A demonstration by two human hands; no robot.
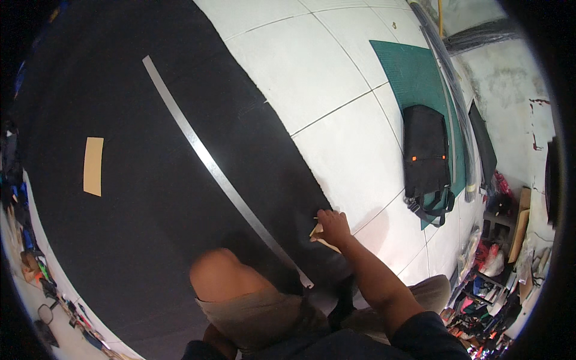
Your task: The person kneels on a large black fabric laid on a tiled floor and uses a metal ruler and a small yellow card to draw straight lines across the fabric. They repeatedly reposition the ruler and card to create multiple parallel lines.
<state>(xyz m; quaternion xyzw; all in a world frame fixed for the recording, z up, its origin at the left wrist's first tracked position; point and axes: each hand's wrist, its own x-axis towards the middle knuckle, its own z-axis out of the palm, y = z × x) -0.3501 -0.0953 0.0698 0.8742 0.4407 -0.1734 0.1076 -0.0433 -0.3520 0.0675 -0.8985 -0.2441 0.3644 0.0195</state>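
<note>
Under fingers [324, 219], tan card [327, 243], slanting lower right

The long strip [206, 157] is smooth, shiny metal; the black cloth [144, 204] looks matt, the tan piece [93, 167] like matt paper.

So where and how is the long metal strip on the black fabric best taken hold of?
Grip the metal strip probably by both long edges at mid-length, from above and its right. It lies flat on the black fabric, so one edge may need lifting first; being long and narrow, it should balance best there. The knee sits left of its near end.
</note>
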